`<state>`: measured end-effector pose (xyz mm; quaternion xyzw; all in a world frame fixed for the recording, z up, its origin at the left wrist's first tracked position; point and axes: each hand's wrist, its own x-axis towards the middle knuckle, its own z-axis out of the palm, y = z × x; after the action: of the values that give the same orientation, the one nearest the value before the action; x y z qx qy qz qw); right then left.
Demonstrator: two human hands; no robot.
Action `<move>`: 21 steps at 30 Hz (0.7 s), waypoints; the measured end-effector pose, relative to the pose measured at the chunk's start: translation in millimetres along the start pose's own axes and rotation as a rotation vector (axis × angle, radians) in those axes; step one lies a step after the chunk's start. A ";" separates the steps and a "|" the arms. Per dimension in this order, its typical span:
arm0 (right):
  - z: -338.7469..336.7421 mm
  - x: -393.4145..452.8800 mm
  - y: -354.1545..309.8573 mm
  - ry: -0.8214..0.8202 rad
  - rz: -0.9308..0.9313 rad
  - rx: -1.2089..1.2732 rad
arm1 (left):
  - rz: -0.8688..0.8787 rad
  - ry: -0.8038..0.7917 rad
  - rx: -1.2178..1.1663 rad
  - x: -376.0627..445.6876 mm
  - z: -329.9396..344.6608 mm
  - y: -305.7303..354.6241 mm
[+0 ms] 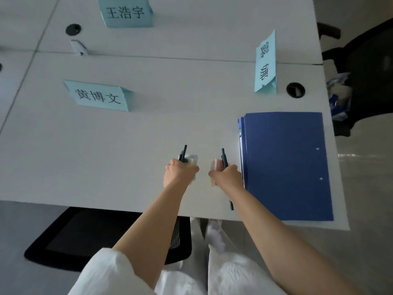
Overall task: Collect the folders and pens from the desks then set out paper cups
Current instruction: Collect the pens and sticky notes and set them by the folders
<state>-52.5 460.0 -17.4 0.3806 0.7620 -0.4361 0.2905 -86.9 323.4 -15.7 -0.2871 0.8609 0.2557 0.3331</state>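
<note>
- Your white sleeves [106, 271] are sitting nearest the camera, both bare forearms reaching out over the bench [106, 145].
- Your left hand [179, 172] is gripping a bunch of dark pens [183, 153].
- Your right hand [226, 174] is closing around one dark pen [223, 158].
- The blue folders [285, 165] are lying stacked just right of that hand, overhanging the bench edge.
- Risk: a loose pen is probably slipping out while you are grabbing the folders with full hands; a nudge could be sliding the stack off.

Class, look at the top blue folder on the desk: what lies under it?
Under the top blue folder, edges of more blue folders stick out along its left side. How many there are, and whether anything else lies beneath, is covered.
</note>
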 end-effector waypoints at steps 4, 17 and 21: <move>2.1 10.1 -7.6 0.038 0.018 -0.047 | 0.033 0.038 0.107 2.7 10.8 5.8; 17.8 16.4 -10.7 0.098 0.003 -0.109 | 0.062 0.099 0.095 9.6 16.9 0.0; 13.7 11.8 -8.0 0.106 -0.009 -0.115 | 0.085 0.141 0.113 8.1 11.0 0.0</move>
<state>-64.1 449.1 -29.2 0.3825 0.8017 -0.3722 0.2691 -87.1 327.7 -28.6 -0.2486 0.9067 0.1995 0.2763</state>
